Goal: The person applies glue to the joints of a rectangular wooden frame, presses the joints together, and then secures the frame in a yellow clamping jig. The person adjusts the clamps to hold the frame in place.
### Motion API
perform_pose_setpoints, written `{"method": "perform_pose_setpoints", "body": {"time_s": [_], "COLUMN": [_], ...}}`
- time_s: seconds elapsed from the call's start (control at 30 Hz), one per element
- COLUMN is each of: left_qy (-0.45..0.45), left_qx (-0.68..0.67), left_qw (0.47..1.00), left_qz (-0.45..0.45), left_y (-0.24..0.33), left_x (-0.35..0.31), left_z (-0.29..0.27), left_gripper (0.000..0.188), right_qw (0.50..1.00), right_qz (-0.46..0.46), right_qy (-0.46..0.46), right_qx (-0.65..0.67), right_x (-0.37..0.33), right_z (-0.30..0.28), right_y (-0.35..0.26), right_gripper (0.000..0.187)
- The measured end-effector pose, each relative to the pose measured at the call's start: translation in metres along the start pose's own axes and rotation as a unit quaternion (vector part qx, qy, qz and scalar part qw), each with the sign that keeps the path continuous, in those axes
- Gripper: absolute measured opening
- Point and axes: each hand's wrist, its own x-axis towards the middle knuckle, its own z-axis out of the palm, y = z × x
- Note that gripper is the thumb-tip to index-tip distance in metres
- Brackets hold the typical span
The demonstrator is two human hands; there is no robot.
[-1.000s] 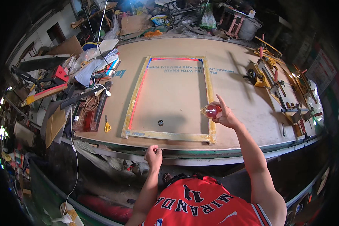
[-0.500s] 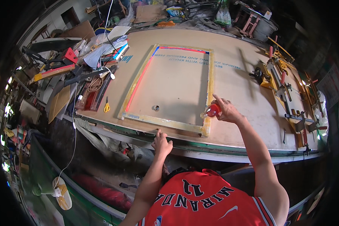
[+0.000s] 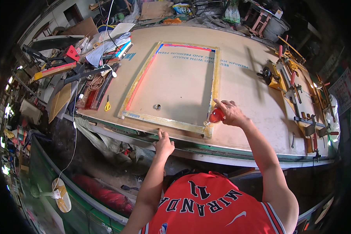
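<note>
Head view: the clear bulb-shaped container (image 3: 217,115) is tipped at the near right corner of the taped frame (image 3: 163,120), pinched in my right hand's (image 3: 234,114) grip. What worries me: it's rounded and looks slick, so a loose pinch could let it slip, and too hard a squeeze might splash the frame or the desk (image 3: 241,89). Contents look red, probably liquid, but I can't tell how full it is. Inside the frame sits a small round piece (image 3: 156,106), cap or tiny cup, can't say which. Left hand (image 3: 165,147) is half-curled by the near edge; can't tell if that grip's pinching anything. Scissors (image 3: 107,104) lie left of the frame.
</note>
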Motion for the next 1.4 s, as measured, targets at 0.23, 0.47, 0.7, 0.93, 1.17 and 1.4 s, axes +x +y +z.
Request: {"method": "perform_pose_setpoints", "body": {"time_s": [0.23,0.47,0.7,0.93,1.17,1.4], "left_qy": [0.035,0.062,0.072,0.088,0.075,0.042], "left_qx": [-0.025,-0.062,-0.07,-0.071,-0.061,-0.049], "left_qw": [0.999,0.996,0.993,0.992,0.994,0.997], "left_qz": [0.017,0.032,0.055,0.059,0.043,0.029], "left_y": [-0.014,-0.022,-0.025,-0.027,-0.027,-0.02], "left_x": [0.0,-0.002,-0.004,-0.003,-0.011,-0.013], "left_z": [0.003,0.012,0.009,0.014,0.013,0.009], "left_gripper": [0.06,0.049,0.044,0.045,0.045,0.046], "right_qw": [1.0,1.0,0.999,0.999,0.999,0.999], "right_qz": [0.012,0.014,0.012,0.011,-0.007,-0.023], "right_qy": [-0.013,-0.005,0.015,0.005,0.023,0.02], "right_qx": [-0.005,-0.012,-0.026,-0.034,-0.028,-0.025], "right_x": [0.001,0.0,0.005,0.005,-0.001,-0.008], "right_z": [0.006,0.016,0.008,0.005,0.013,0.008], "right_y": [0.0,-0.006,-0.013,-0.014,-0.013,-0.012], "right_gripper": [0.099,0.096,0.093,0.093,0.094,0.097]}}
